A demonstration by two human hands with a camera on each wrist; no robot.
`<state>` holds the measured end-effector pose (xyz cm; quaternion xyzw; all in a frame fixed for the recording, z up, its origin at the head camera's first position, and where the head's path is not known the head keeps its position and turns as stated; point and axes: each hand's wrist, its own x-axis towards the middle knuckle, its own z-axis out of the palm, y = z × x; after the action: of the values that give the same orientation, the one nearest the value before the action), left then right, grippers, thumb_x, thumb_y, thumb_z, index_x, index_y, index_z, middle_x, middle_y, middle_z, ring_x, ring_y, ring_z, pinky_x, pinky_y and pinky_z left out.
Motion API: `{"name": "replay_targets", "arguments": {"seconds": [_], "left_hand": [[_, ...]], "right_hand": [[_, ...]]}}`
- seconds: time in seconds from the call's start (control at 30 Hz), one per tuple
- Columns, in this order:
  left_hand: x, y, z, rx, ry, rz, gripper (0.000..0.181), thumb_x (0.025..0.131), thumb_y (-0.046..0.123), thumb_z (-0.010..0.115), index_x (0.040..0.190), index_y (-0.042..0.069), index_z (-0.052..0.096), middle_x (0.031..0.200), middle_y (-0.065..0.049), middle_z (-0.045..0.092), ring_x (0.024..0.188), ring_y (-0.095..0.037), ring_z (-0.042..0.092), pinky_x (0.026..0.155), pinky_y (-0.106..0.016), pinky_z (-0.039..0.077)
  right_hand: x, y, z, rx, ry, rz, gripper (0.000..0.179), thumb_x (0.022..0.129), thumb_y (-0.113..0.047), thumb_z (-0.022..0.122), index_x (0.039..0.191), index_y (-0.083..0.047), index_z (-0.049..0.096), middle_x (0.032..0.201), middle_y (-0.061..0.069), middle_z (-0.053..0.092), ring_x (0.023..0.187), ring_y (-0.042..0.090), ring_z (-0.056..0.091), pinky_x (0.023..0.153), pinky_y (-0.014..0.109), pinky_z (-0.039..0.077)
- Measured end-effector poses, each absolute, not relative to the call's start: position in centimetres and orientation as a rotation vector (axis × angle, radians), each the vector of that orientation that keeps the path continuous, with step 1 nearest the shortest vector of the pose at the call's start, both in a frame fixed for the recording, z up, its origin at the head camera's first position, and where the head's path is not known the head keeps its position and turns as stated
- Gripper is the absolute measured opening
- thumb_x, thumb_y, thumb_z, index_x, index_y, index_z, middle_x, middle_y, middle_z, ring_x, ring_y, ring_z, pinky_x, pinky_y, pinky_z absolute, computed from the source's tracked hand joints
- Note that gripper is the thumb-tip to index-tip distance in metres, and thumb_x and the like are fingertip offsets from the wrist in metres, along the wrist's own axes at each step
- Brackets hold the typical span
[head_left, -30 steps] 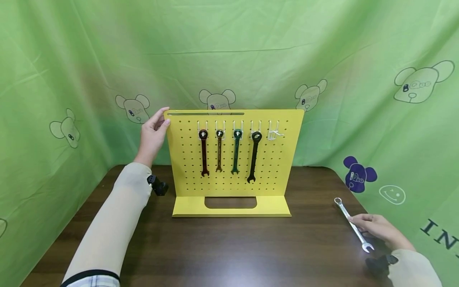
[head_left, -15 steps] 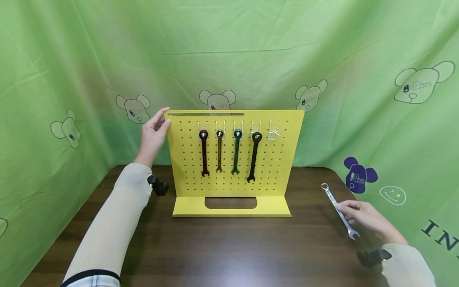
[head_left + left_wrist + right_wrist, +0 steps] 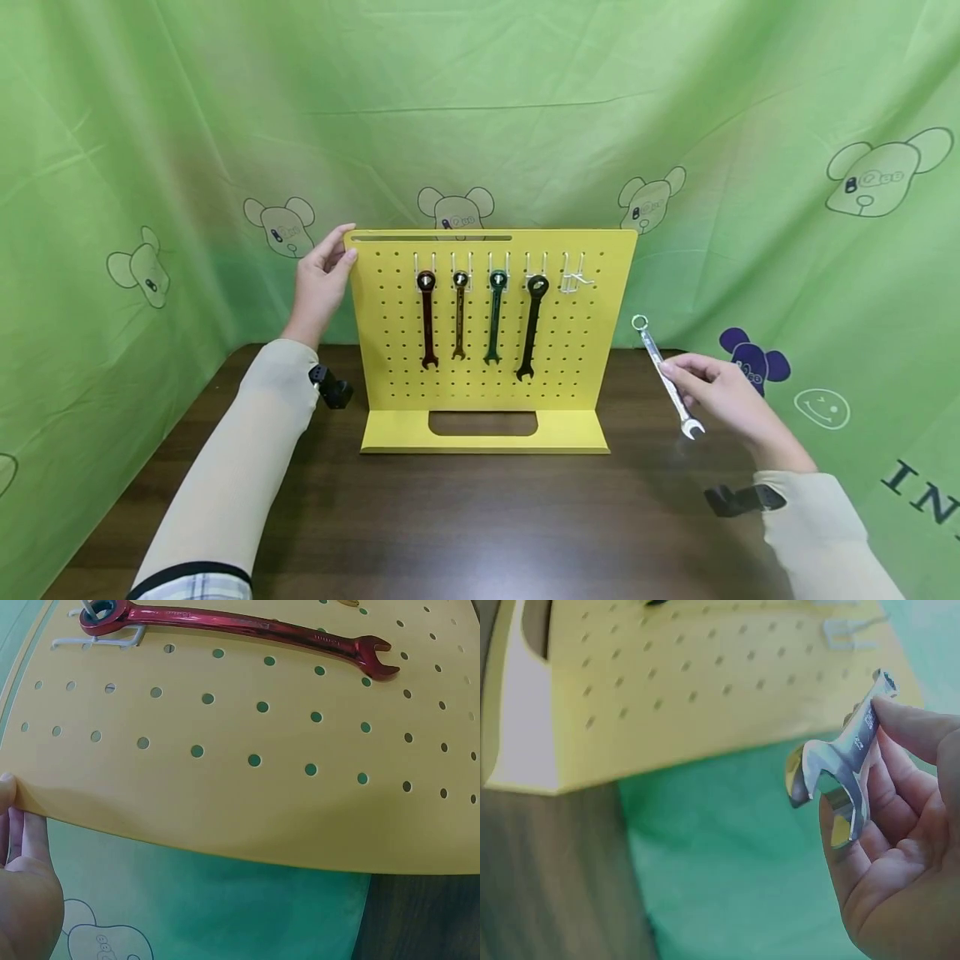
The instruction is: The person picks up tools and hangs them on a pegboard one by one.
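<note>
Between thumb and fingers of my right hand (image 3: 716, 392) is a silver combination wrench (image 3: 663, 379), pinched at mid-shaft. It tilts with its ring end up and left, its open end down and right, beside the yellow pegboard (image 3: 480, 400). In the right wrist view its open jaw faces the camera. My left hand (image 3: 318, 287) grips the pegboard's upper left corner, thumb in front. Hanging on the board's hooks are a red wrench (image 3: 427, 325), a bronze wrench (image 3: 460, 321), a green wrench (image 3: 494, 325) and a black wrench (image 3: 532, 329). A white double hook (image 3: 576, 279) at right bears no wrench.
The pegboard stands on its flat yellow foot (image 3: 480, 446) on a dark brown wooden table (image 3: 480, 525). Behind and at both sides hangs a green curtain (image 3: 480, 108) with printed mouse heads.
My right hand has lifted the silver wrench and carried it leftward, up toward the pegboard's right edge. My left hand stays at the board's corner.
</note>
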<state>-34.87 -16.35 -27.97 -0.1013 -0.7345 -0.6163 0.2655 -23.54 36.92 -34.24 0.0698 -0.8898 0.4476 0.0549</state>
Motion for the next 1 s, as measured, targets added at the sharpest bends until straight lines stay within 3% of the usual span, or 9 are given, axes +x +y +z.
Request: {"name": "replay_targets", "arguments": {"seconds": [0.37,0.77,1.0], "left_hand": [[-34.8,-16.4,-27.8,-0.273,-1.967,-1.679,0.038,0.101,0.009,0.06,0.138,0.02,0.063,0.111,-0.004,0.061,0.098,-0.012,0.055,0.085,-0.022,0.048],[-34.6,-16.2,-27.7,-0.271,-1.98,-1.687,0.039,0.102,0.009,0.059,0.139,0.02,0.062,0.118,-0.01,0.062,0.103,-0.015,0.056,0.09,-0.025,0.049],[-34.6,-16.2,-27.8,-0.275,-1.972,-1.693,0.039,0.102,0.009,0.059,0.139,0.019,0.062,0.119,-0.011,0.062,0.103,-0.015,0.056,0.089,-0.024,0.048]], "right_hand": [[-24.9,31.8,-30.7,0.318,-2.574,1.445,0.017,0.1,-0.032,0.064,0.106,-0.018,0.07,0.076,-0.004,0.06,0.068,0.011,0.055,0.052,0.026,0.046],[-27.1,30.2,-31.6,0.348,-2.499,1.662,0.013,0.101,-0.031,0.063,0.102,-0.023,0.073,0.084,-0.008,0.065,0.071,0.009,0.056,0.063,0.024,0.05],[-28.7,29.3,-33.1,0.38,-2.456,1.819,0.033,0.102,-0.03,0.061,0.114,0.001,0.066,0.084,-0.003,0.062,0.076,0.012,0.059,0.068,0.028,0.055]]}}
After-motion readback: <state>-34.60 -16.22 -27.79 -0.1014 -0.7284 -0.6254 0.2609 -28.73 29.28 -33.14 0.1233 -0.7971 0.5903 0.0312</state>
